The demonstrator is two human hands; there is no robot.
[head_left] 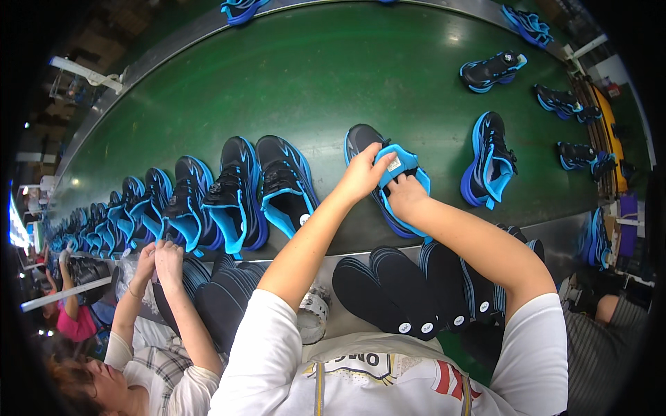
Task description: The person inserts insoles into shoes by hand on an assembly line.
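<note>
A black sneaker [362,136] with blue trim lies on the green conveyor belt in front of me, toe pointing away. My left hand [364,171] is closed on its blue tongue, thumb on the tongue's inner side by a pale label. Into the shoe's opening reaches my right hand [407,197], its fingertips hidden inside; whether they hold anything does not show. Right of my hands stands another sneaker [489,163], apart from them. Below my forearms, fanned stacks of black insoles [388,288] with round white stickers lie along the belt's near edge.
A long row of matching sneakers [236,187] runs off to the left along the belt. Another sneaker [491,71] lies at the far right. At my left a co-worker's hands [163,263] are near the row. A white roll-like object [313,315] sits beside my left forearm.
</note>
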